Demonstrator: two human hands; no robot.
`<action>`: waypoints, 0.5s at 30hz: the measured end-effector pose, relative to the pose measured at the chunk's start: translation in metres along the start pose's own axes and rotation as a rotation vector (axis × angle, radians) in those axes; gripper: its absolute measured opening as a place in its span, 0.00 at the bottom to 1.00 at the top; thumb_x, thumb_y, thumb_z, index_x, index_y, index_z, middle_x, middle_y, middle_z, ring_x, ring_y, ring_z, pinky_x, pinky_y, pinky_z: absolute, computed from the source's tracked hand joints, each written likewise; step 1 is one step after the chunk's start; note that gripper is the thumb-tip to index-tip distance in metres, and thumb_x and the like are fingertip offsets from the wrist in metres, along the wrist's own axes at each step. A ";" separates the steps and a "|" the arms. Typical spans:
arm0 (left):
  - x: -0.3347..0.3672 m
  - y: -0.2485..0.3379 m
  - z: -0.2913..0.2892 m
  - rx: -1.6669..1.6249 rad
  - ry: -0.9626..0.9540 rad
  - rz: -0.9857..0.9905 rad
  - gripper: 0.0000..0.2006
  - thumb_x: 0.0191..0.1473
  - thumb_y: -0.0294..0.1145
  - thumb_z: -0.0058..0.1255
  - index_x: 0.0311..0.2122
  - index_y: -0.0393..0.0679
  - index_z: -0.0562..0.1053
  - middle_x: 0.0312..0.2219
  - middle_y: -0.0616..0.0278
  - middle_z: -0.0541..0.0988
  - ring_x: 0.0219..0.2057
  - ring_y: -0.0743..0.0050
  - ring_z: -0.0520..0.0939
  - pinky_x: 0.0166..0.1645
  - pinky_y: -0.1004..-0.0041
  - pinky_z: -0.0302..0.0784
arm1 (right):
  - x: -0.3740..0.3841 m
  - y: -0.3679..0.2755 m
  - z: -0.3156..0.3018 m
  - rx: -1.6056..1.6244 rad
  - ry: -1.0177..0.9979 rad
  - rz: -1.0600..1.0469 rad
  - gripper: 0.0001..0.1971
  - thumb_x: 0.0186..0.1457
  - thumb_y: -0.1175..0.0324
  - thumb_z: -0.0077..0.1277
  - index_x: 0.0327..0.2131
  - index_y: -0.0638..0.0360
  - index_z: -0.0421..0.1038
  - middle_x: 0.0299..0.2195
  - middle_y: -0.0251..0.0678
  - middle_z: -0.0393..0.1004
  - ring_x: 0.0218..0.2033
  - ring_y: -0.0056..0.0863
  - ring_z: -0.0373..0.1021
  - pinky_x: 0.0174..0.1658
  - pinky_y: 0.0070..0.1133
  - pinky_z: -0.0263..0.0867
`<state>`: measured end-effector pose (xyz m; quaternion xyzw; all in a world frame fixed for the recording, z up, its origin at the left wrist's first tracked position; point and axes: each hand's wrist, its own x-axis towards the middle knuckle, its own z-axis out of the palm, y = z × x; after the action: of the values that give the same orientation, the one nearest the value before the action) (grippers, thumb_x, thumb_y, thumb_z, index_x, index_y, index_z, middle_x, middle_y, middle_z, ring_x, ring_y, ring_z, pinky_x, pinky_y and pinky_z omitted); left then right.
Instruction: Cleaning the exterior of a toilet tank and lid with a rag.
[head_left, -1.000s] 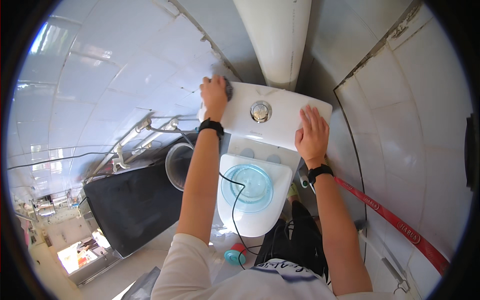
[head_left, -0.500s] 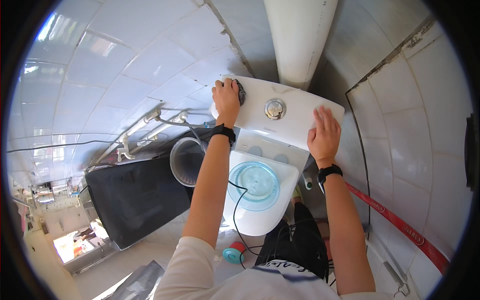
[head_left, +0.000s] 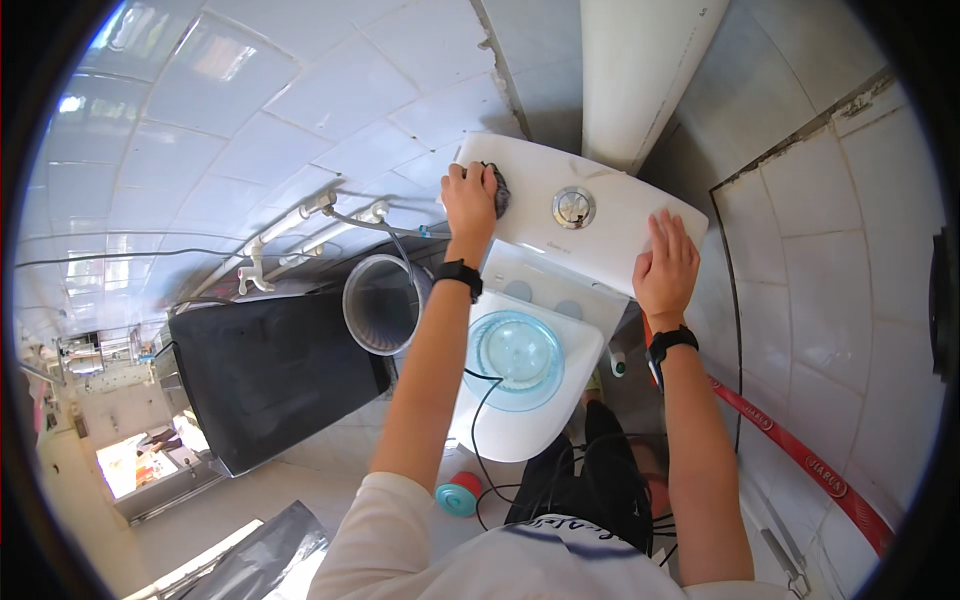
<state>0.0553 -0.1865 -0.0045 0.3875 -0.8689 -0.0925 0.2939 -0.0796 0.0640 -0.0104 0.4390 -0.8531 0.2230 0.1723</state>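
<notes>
My left hand (head_left: 469, 203) is closed over a dark grey scouring pad (head_left: 500, 190), pressed on the left end of a white toilet tank lid (head_left: 530, 180). The pad shows beside its fingers; the palm side is hidden. My right hand (head_left: 668, 268) lies on the lid's right end, fingers stretched out and fairly flat, holding nothing. Between the hands is a round chrome flush button (head_left: 573, 207). Below the tank, a clear blue plastic basin or lid (head_left: 518, 358) rests on the closed white toilet seat cover (head_left: 510, 430).
At left stand a grey bin (head_left: 382, 305) and a black-topped appliance (head_left: 270, 375), under white wall pipes with a tap (head_left: 255, 272). A thick white pipe (head_left: 645, 80) rises behind the tank. A red strip (head_left: 800, 455) runs along the right. A red and teal container (head_left: 458, 495) is on the floor.
My left hand and the scouring pad have slid slightly toward the lid's front edge. My right hand stays on the right end. The whole view has shifted and turned a little.
</notes>
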 end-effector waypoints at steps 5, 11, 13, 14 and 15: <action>-0.025 0.070 0.023 -0.037 0.011 0.015 0.07 0.48 0.37 0.48 0.25 0.45 0.71 0.26 0.57 0.68 0.31 0.55 0.69 0.34 0.59 0.65 | 0.000 -0.004 0.000 -0.004 -0.027 -0.005 0.24 0.43 0.74 0.43 0.49 0.53 0.62 0.52 0.35 0.62 0.55 0.35 0.57 0.53 0.32 0.53; -0.026 0.039 0.012 -0.121 0.020 0.029 0.06 0.47 0.34 0.49 0.26 0.44 0.71 0.27 0.55 0.68 0.30 0.53 0.69 0.34 0.59 0.64 | -0.001 0.003 -0.002 -0.026 -0.030 0.009 0.23 0.43 0.73 0.43 0.48 0.54 0.63 0.52 0.36 0.62 0.54 0.36 0.57 0.53 0.32 0.53; -0.025 0.001 0.006 -0.115 0.095 0.092 0.05 0.47 0.31 0.49 0.24 0.42 0.70 0.24 0.52 0.68 0.29 0.52 0.68 0.34 0.60 0.62 | 0.000 0.003 0.000 -0.010 -0.028 0.019 0.23 0.43 0.73 0.43 0.48 0.54 0.63 0.52 0.36 0.62 0.54 0.36 0.57 0.53 0.32 0.53; -0.026 -0.006 -0.001 -0.158 0.143 0.006 0.06 0.47 0.30 0.49 0.23 0.41 0.70 0.23 0.52 0.67 0.29 0.52 0.67 0.33 0.60 0.61 | 0.000 0.000 0.000 -0.003 -0.031 0.019 0.23 0.43 0.73 0.43 0.47 0.54 0.64 0.51 0.36 0.62 0.54 0.36 0.58 0.53 0.32 0.53; -0.027 -0.008 -0.004 -0.194 0.197 -0.098 0.06 0.47 0.29 0.49 0.22 0.40 0.69 0.23 0.52 0.67 0.28 0.51 0.67 0.33 0.59 0.60 | 0.002 -0.002 -0.001 0.003 -0.028 0.018 0.23 0.43 0.73 0.43 0.47 0.54 0.64 0.51 0.36 0.62 0.54 0.37 0.58 0.53 0.32 0.53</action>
<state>0.0770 -0.1724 -0.0164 0.4066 -0.8027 -0.1516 0.4091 -0.0788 0.0622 -0.0082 0.4349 -0.8590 0.2195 0.1577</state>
